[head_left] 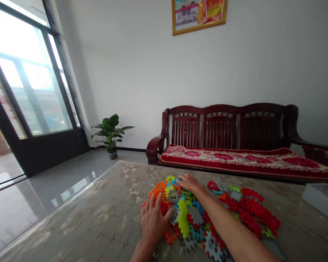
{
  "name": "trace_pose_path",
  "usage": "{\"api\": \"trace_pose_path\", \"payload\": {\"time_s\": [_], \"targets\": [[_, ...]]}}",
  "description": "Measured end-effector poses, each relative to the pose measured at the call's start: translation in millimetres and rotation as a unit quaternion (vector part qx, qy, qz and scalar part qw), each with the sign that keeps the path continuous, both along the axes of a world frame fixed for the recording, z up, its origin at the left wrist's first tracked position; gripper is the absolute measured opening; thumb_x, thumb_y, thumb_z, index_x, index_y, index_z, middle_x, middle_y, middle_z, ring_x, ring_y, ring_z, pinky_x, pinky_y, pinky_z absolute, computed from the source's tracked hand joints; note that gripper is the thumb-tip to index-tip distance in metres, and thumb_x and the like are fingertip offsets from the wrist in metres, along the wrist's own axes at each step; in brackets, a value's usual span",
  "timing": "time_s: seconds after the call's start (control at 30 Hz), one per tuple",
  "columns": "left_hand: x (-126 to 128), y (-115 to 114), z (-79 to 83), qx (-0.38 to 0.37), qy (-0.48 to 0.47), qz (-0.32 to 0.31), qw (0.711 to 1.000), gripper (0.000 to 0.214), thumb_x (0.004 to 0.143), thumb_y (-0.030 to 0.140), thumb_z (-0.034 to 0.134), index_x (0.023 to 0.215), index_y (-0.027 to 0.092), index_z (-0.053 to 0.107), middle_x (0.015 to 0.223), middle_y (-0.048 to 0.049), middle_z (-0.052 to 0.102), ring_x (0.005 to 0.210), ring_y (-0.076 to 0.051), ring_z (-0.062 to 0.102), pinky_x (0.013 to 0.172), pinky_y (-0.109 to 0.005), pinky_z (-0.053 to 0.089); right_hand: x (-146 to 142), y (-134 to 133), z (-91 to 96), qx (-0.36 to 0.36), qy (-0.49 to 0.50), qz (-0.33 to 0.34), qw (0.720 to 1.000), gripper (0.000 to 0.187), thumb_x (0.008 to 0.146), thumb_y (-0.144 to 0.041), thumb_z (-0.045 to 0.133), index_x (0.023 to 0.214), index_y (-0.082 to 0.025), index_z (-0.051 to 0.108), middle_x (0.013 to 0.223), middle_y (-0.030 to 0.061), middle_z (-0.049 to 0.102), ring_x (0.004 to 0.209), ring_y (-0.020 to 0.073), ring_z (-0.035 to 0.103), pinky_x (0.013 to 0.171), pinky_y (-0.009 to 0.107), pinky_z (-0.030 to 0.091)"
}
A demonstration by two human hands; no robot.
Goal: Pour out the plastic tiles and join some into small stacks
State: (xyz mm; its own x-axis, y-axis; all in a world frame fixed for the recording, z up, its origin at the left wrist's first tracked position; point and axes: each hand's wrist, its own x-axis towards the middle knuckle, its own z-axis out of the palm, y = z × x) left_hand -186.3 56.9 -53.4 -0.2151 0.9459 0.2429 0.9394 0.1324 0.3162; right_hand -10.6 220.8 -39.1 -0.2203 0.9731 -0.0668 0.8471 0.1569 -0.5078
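A heap of flat, toothed plastic building pieces [192,214] in orange, red, green, blue and grey lies on the patterned table [104,214]. My left hand [153,222] rests flat on the heap's left edge, fingers stretched out over orange and red pieces. My right hand [188,182] reaches over the heap to its far side, fingers curled down onto the pieces there; whether it grips one is hidden. My right forearm crosses above the middle of the heap.
A clear plastic box [321,198] stands at the table's right edge. Behind the table is a dark wooden bench [229,127] with a red floral cushion. A potted plant [111,134] stands by the glass door on the left.
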Motion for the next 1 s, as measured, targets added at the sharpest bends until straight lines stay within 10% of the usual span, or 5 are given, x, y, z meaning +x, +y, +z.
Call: {"api": "trace_pose_path", "payload": {"time_s": [0.4, 0.73, 1.0], "targets": [[9.8, -0.6, 9.7, -0.009, -0.014, 0.001, 1.000, 0.063, 0.080, 0.051, 0.057, 0.136, 0.024, 0.053, 0.146, -0.0129, 0.046, 0.125, -0.034, 0.048, 0.104, -0.048, 0.035, -17.8, -17.0, 2.1, -0.016, 0.148, 0.047, 0.988, 0.034, 0.078, -0.051, 0.057, 0.085, -0.022, 0.073, 0.086, 0.0019, 0.070, 0.091, 0.0210, 0.061, 0.082, 0.028, 0.043], [6.3, 15.6, 15.7, -0.042, -0.039, 0.004, 0.998, 0.073, 0.068, 0.055, 0.066, 0.134, 0.026, 0.054, 0.146, -0.0115, 0.046, 0.123, -0.036, 0.048, 0.098, -0.046, 0.040, -35.0, -25.8, -5.1, -0.094, 0.266, 0.031, 0.959, 0.017, 0.069, -0.038, 0.064, 0.069, -0.021, 0.065, 0.061, -0.0038, 0.059, 0.065, 0.0137, 0.053, 0.060, 0.024, 0.039], [9.0, 19.4, 15.4, -0.053, -0.056, -0.023, 0.997, 0.038, 0.084, 0.030, 0.048, 0.120, 0.023, 0.061, 0.126, -0.0089, 0.062, 0.109, -0.030, 0.055, 0.084, -0.036, 0.045, -50.1, -42.8, 8.4, -0.159, 0.312, 0.048, 0.936, 0.011, 0.062, -0.023, 0.067, 0.055, -0.018, 0.060, 0.048, -0.0067, 0.050, 0.055, 0.0102, 0.045, 0.055, 0.023, 0.035]]}}
